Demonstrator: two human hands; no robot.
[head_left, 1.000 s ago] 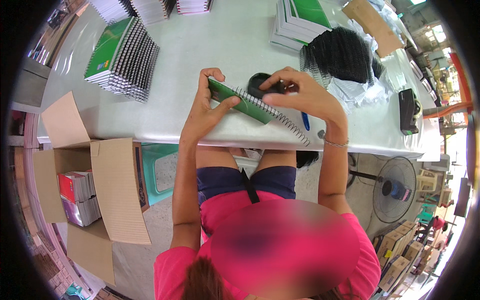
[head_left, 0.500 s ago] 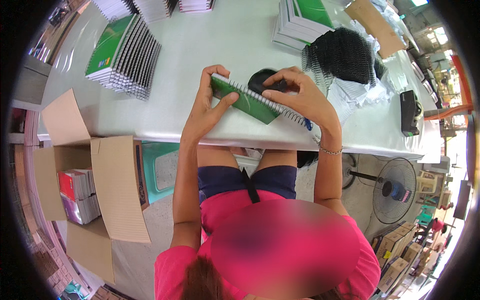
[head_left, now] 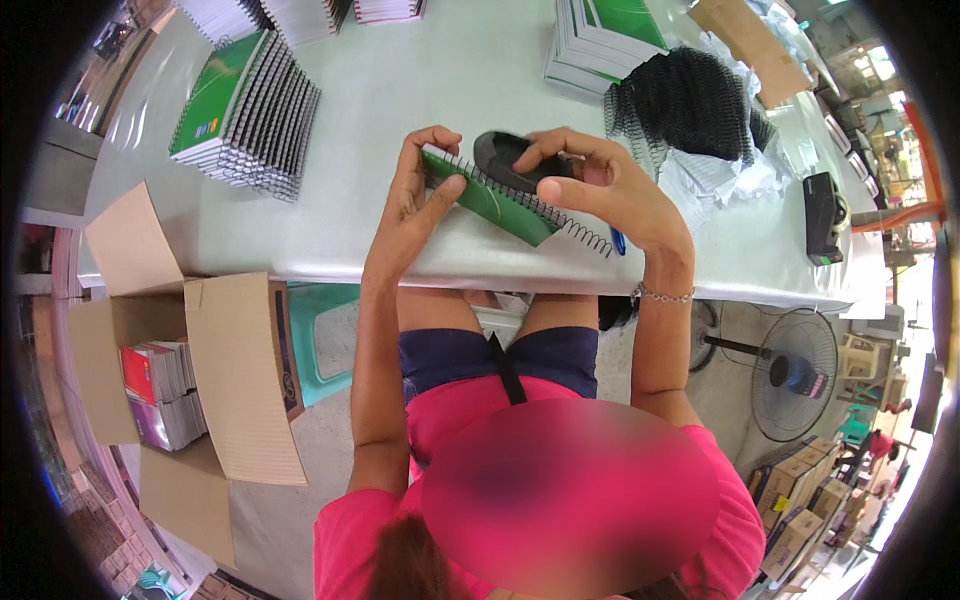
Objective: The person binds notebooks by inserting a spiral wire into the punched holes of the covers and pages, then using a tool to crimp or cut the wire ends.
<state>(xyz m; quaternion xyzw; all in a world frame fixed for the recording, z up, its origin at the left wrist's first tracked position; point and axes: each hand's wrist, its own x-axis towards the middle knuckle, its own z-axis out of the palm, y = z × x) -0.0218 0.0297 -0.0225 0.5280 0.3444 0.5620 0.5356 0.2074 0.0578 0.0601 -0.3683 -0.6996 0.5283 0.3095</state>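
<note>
My left hand (head_left: 408,205) grips a small green notebook (head_left: 500,212) by its left end, thumb on the cover and fingers behind. The notebook is tilted, its bound edge turned up and away from me. A black wire coil (head_left: 590,234) runs along that edge and sticks out past the notebook's right end. My right hand (head_left: 630,195) holds a round, black, hollowed disc (head_left: 492,158), with fingertips inside its hollow and the thumb near the rim. The disc lies against the coil. Part of a blue pen-like thing (head_left: 618,241) shows below my right hand.
A stack of green spiral notebooks (head_left: 222,85) stands at the left; unbound green ones (head_left: 600,40) lie at the back right. Beside them is a heap of black coils (head_left: 685,105) on crumpled paper. A black tape dispenser (head_left: 823,220), open carton (head_left: 245,380) and fan (head_left: 795,375) are around me.
The black disc has moved slightly left and tilted along the coil. My right thumb has lifted off the coil. Less of the coil sticks out past the notebook's right end.
</note>
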